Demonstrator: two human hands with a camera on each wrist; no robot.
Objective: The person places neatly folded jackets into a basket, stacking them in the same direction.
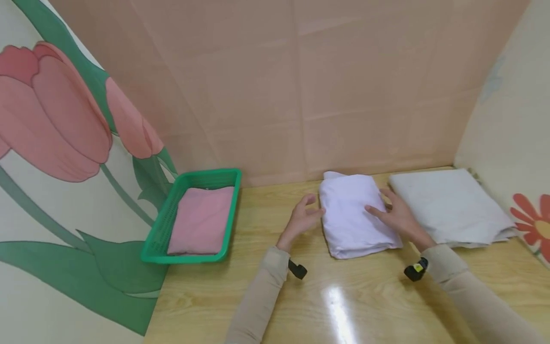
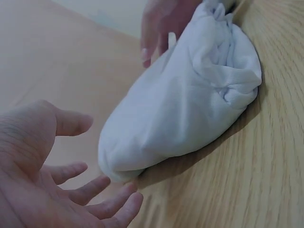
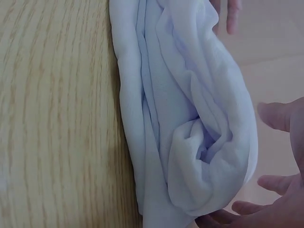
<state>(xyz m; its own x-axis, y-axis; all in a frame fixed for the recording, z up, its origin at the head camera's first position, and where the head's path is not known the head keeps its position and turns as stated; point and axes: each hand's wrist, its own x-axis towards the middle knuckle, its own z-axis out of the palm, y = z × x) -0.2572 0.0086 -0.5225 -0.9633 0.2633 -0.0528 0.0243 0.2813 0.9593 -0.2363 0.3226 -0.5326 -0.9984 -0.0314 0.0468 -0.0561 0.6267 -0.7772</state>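
A folded white cloth with a lavender tint (image 1: 350,215) lies on the wooden table in the head view. Beside its left edge is my left hand (image 1: 301,219), thumb and fingers spread apart. My right hand (image 1: 400,216) is at the cloth's right side, its thumb over the top and its fingers by the edge. Loose, rolled layers show at the end of the cloth (image 3: 209,156) in the right wrist view. In the left wrist view, the left hand (image 2: 52,175) has nothing between its fingers; whether its fingertips touch the cloth, I cannot tell.
A green plastic basket (image 1: 148,248) on the left holds a folded pink cloth (image 1: 202,222). To the right lies a larger folded pale grey cloth (image 1: 451,205). A brown covering (image 1: 266,95) hangs behind the table (image 1: 275,191), with painted walls at both sides.
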